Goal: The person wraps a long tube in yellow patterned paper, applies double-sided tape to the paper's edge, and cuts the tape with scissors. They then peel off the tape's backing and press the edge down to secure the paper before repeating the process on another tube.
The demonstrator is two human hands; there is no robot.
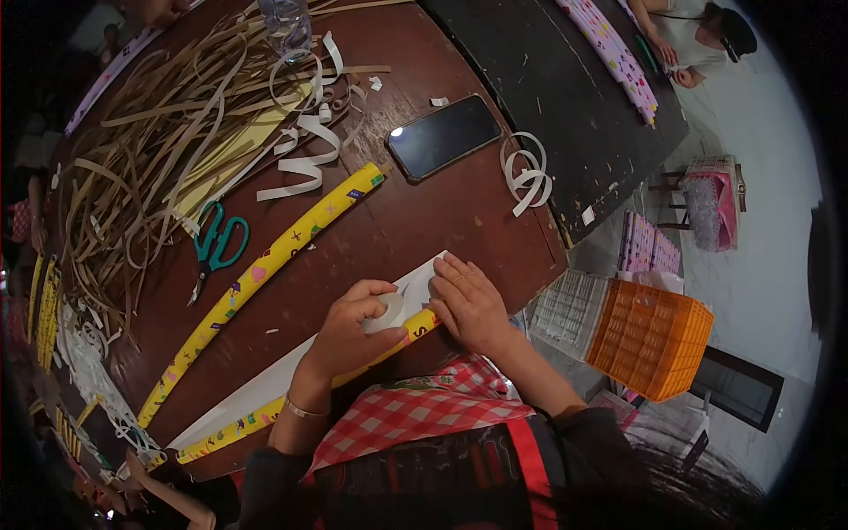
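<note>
A roll of tape (385, 314) is in my left hand (350, 329), its fingers closed round it. Under that hand a partly rolled yellow patterned paper (234, 439) lies along the table's near edge, its white underside (256, 386) facing up. My right hand (471, 306) rests on the right end of this paper, fingers stretched out and lying flat over the white side and the rolled edge. A second yellow patterned roll (265, 261), fully rolled, lies beyond my hands. To its left are scissors with green handles (219, 240), their blades slightly apart.
A phone (444, 137) lies on the brown table (371, 234). Curled white strips (528, 174) sit near its right edge. A heap of brown strips (132, 168) covers the far left, by a clear container (286, 26). Orange crate (649, 336) stands at right; another person (698, 44) sits far right.
</note>
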